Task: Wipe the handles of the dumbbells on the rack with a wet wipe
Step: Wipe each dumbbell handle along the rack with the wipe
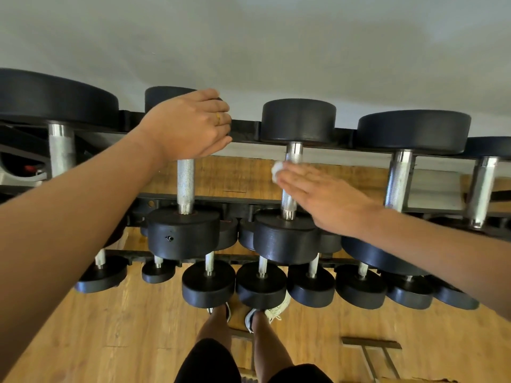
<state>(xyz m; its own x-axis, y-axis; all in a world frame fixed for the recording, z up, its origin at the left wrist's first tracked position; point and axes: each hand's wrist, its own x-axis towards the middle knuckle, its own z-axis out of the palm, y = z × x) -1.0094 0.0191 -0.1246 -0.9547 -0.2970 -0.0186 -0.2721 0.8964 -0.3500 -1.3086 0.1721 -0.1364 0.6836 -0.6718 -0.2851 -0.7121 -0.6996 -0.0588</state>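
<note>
A crumpled white wet wipe point(276, 170) lies pressed against the knurled chrome handle point(288, 204) of the central dumbbell point(287, 239), on the top tier of the rack point(246, 128). At its 9 o'clock sits the neighbouring dumbbell point(184, 236), black-headed, lying parallel to it.

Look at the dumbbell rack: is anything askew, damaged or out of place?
Nothing stands out. The dumbbells lie parallel on the rack; the left hand grips one head, the right hand presses the wipe with straight fingers on the next handle.
</note>
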